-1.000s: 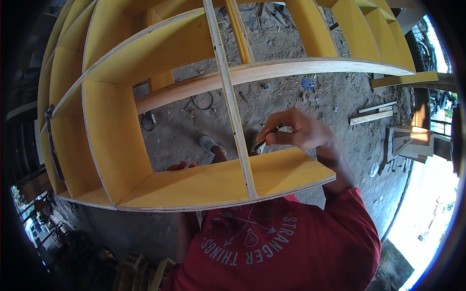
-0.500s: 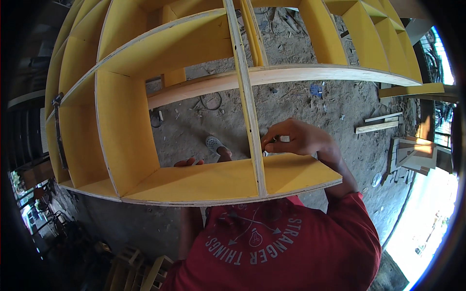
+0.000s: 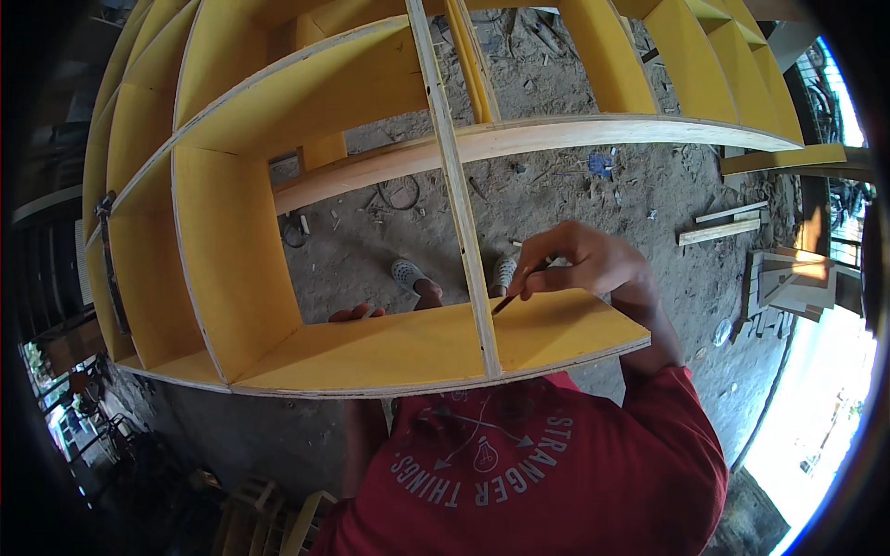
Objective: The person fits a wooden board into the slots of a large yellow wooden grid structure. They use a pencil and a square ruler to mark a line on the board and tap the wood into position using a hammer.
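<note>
A dark, thin pencil (image 3: 520, 289) is pinched in my right hand (image 3: 584, 262), slanting down to the left. Its tip meets the yellow plywood shelf board (image 3: 399, 347) just right of an upright divider strip (image 3: 468, 241). My left hand (image 3: 356, 312) comes from under the same board. Only its fingers show, curled at the board's far edge; the palm and thumb are hidden. A small pale spot shows by those fingers, too small to name. The board belongs to a large yellow plywood frame (image 3: 227, 241) with several compartments.
A bare wooden rail (image 3: 575, 137) crosses the frame beyond my hands. A dark clamp (image 3: 112, 269) hangs on its left side. Wood strips (image 3: 718, 231) and flat panels (image 3: 795, 285) lie on the dirt floor at right. My shoe (image 3: 406, 273) shows through the frame's opening.
My right hand has turned slightly, so the pencil now shows with its tip at the board beside the divider. The left hand stays at the far edge. The whole view has shifted slightly.
</note>
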The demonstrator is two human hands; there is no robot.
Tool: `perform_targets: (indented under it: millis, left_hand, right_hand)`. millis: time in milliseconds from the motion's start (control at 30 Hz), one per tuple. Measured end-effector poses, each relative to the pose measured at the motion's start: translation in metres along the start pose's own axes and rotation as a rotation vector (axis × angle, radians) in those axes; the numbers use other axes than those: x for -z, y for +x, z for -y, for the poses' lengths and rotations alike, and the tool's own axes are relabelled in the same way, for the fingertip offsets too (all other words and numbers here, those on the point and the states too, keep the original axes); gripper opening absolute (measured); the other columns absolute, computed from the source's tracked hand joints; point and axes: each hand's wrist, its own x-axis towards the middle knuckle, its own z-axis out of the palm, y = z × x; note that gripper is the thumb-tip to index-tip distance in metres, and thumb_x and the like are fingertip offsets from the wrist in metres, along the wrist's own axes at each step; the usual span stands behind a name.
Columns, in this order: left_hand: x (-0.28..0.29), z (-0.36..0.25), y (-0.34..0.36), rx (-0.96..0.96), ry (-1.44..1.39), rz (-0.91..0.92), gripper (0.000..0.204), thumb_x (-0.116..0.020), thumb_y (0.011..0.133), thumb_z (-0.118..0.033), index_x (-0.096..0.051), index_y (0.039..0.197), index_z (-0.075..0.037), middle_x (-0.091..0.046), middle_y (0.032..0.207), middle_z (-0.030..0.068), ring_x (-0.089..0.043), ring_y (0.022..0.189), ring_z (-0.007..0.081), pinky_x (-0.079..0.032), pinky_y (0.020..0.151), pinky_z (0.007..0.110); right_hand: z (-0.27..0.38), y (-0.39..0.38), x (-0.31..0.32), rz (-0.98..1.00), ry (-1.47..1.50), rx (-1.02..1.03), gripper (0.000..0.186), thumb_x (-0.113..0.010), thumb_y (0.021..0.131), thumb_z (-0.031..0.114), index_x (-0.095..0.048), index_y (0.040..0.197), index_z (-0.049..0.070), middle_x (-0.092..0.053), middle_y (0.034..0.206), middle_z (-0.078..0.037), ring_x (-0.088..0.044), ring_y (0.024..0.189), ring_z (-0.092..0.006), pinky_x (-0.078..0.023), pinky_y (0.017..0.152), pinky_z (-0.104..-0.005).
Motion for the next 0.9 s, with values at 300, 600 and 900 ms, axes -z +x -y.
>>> perform_targets:
  millis: [300,600,900]
  left_hand:
    - [0.000,0.005,-0.003,-0.011,0.035,-0.051,0.054,-0.062,0.095,-0.042,-0.049,0.134,-0.007,-0.054,0.137,0.0210,-0.054,0.125,0.0440,-0.047,0.103,0.058]
    - [-0.029,0.008,-0.013,-0.043,-0.093,-0.025,0.046,-0.057,0.098,-0.041,-0.052,0.134,-0.014,-0.054,0.138,0.0145,-0.047,0.132,0.0412,-0.037,0.110,0.060]
    - [-0.031,0.020,-0.063,-0.143,-0.469,-0.078,0.056,-0.051,0.099,-0.047,-0.045,0.143,-0.013,-0.047,0.147,0.0110,-0.043,0.136,0.0342,-0.038,0.110,0.058]
  right_hand:
    - [-0.025,-0.073,-0.002,-0.224,0.250,0.378,0.040,-0.075,0.089,0.019,-0.061,0.118,-0.004,-0.067,0.111,-0.019,-0.069,0.101,-0.0317,-0.054,0.088,-0.0440]
    - [-0.037,-0.110,-0.037,-0.180,0.184,0.448,0.028,-0.084,0.077,0.013,-0.070,0.101,0.006,-0.072,0.104,-0.011,-0.066,0.102,-0.0263,-0.047,0.090,-0.0421]
    - [-0.044,-0.152,-0.058,-0.236,-0.217,0.411,0.028,-0.086,0.069,0.010,-0.073,0.093,0.013,-0.075,0.107,-0.006,-0.059,0.116,-0.0253,-0.034,0.106,-0.0474]
